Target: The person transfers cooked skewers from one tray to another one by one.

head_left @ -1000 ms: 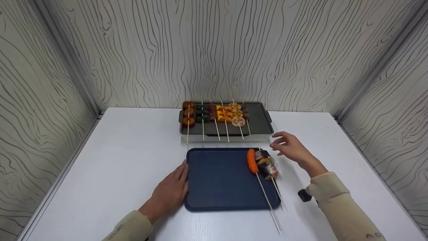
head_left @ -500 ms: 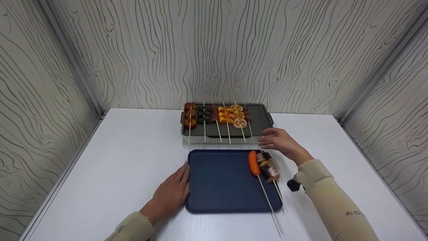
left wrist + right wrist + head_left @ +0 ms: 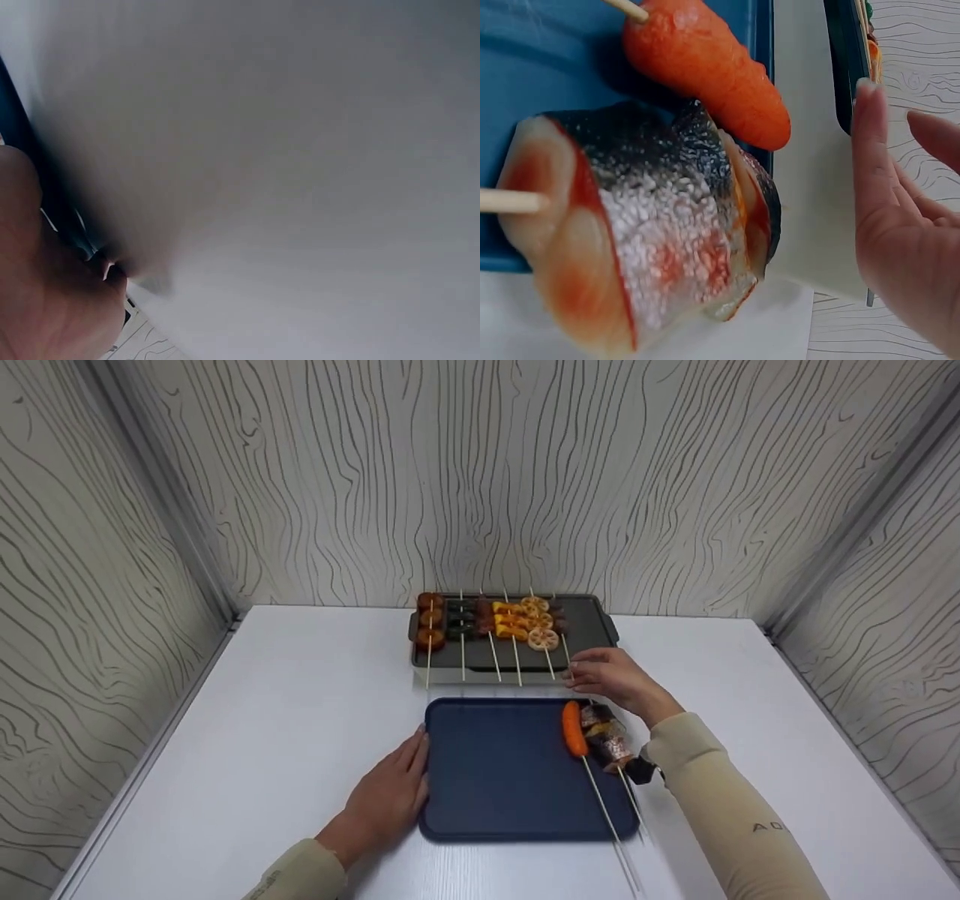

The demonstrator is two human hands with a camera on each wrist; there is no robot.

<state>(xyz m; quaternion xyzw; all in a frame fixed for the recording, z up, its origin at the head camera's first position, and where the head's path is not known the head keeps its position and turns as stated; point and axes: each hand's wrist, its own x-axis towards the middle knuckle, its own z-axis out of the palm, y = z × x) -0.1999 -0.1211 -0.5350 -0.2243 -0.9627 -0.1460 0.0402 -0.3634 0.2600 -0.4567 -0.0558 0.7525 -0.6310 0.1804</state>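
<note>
My left hand [image 3: 384, 791] rests along the left edge of a dark blue tray [image 3: 495, 802], fingers extended against its rim. On the tray's right side lie a sausage skewer [image 3: 575, 729] and a fish skewer [image 3: 615, 746], their sticks sticking out past the front edge. My right hand [image 3: 619, 681] is at the front right corner of a dark griddle [image 3: 589, 626]. Its fingertips overlap the stick end of the rightmost brown skewer [image 3: 561, 622]. In the right wrist view, the thumb and fingers are apart, with the fish pieces [image 3: 660, 217] large in front.
Across the griddle lie several more skewers, among them lotus root slices [image 3: 543, 640], yellow pieces [image 3: 511, 630], dark green pieces [image 3: 462, 619] and round brown slices [image 3: 430, 639]. Everything stands on a white table [image 3: 315, 682] between wood-grain patterned walls [image 3: 480, 472].
My right hand has moved left, from beyond the griddle's right corner to the rightmost skewer's stick end. The left hand stays at the tray's edge.
</note>
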